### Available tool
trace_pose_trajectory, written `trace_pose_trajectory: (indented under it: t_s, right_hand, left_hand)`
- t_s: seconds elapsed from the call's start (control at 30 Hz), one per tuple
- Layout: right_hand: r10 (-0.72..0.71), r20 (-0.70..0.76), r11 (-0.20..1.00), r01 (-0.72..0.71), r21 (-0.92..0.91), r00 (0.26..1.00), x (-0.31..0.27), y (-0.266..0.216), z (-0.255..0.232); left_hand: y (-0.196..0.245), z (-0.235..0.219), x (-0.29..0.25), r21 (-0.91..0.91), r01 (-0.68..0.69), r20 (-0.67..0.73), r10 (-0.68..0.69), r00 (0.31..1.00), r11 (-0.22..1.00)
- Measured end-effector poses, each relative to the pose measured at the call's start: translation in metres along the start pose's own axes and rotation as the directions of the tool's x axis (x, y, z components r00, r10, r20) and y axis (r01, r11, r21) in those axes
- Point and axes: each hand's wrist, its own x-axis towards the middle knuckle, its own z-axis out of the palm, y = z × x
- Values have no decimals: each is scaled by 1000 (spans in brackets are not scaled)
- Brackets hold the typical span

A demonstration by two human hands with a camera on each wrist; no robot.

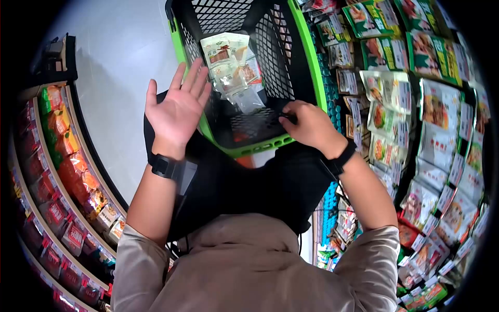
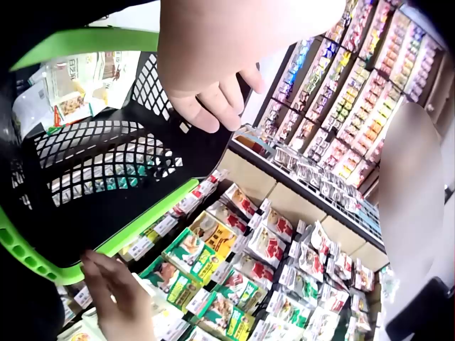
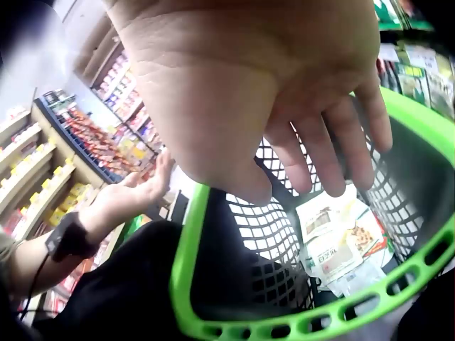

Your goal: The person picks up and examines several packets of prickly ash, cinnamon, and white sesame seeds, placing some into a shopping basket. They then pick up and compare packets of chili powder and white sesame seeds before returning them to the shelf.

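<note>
My left hand point(image 1: 176, 112) is held palm up with its fingers straight, beside the left rim of a black shopping basket point(image 1: 310, 49) with a green edge. Nothing lies on that palm. Over the basket's near right corner is my right hand point(image 1: 311, 127); in the right wrist view its fingers point(image 3: 346, 153) hang loosely down above the basket's inside, with nothing between them. Several pale food packets point(image 1: 223, 54) lie together in the basket, some with printed pictures, along with a clear plastic packet point(image 1: 248, 100).
Close on the right stand racks of bagged foods point(image 1: 387, 93), some in green packs point(image 1: 434, 52). A curved shelf of orange and red packets point(image 1: 70, 140) runs along the left. Pale floor point(image 1: 125, 67) shows between that shelf and the basket.
</note>
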Motion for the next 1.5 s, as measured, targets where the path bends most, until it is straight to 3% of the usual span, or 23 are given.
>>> trace_pose_trajectory:
  t_s: [0.1,0.17,0.2,0.23,0.27,0.3,0.33,0.4,0.53,0.63,0.67,0.77,0.8,0.83,0.9,1.03,1.1,1.23,1.27,1.3,1.37,1.43,1.5]
  right_hand:
    - [137,242,953,-194,231,960,106,33,35]
    - [134,146,954,-167,247,980,179,96,104]
    - [204,192,959,-235,157,960,205,86,94]
    - [185,108,976,-195,91,977,234,104,118]
    - [248,161,958,-267,108,955,258,112,126]
    - [319,221,928,-351,124,921,274,115,135]
    - [405,164,886,-431,170,899,293,120,161]
    - [408,210,880,-444,167,889,318,135,203]
    - [479,195,847,-509,153,856,331,127,249]
    - [669,243,674,-711,199,702,327,127,280]
    - [689,194,676,-716,175,698,322,128,293]
    - [654,335,658,-729,191,678,313,128,287]
    - [647,284,680,-704,207,708,309,130,300]
    - [493,311,721,-582,376,813,307,143,323]
    - [396,191,635,-418,650,898,296,134,356]
    - [370,189,549,-378,746,909,283,91,319]
    - [309,156,539,-308,784,938,275,76,295]
    - [361,21,735,-299,608,932,236,59,193]
    - [284,-78,792,-188,581,956,227,63,177]
    - [206,-50,746,-123,655,977,212,61,141]
    - [48,-90,809,14,587,995,179,56,79]
    - [48,-251,845,94,526,967,123,28,11]
    - [59,-457,846,198,495,888,62,-8,-35]
  left_hand:
    - [0,11,56,117,39,9,-40,999,992]
    - [-6,12,103,179,62,-5,-62,998,982]
    - [-8,8,127,174,61,-56,-52,997,983]
    - [-10,4,147,172,71,-110,-52,993,983]
    - [-13,-3,163,201,85,-232,-37,972,976]
    - [-14,-7,171,238,93,-251,-31,967,967]
    - [-16,-11,174,276,107,-272,-30,962,955]
    - [-20,-10,177,369,143,-339,-11,941,918]
    - [-16,-11,186,410,112,-269,3,963,905]
    - [-19,-6,197,453,111,-294,30,955,885]
    - [-19,-8,198,446,107,-274,22,962,889]
    - [-17,-12,196,462,98,-302,53,952,882]
    - [-14,-14,196,448,83,-292,58,955,890]
    - [-11,-12,197,405,65,-285,58,957,912]
    - [-5,-6,196,305,56,-295,39,955,951]
    - [0,-2,199,340,59,-199,11,980,938]
    - [-5,-1,198,502,64,-231,63,971,863]
    - [-28,12,169,773,12,-190,213,959,634]
    - [-31,11,157,807,29,-172,188,967,590]
    - [-33,11,145,846,49,-150,149,978,531]
    - [-36,17,113,897,70,-108,62,992,437]
    - [-47,36,75,932,106,-134,57,989,346]
    - [-62,63,33,925,91,-103,14,995,369]
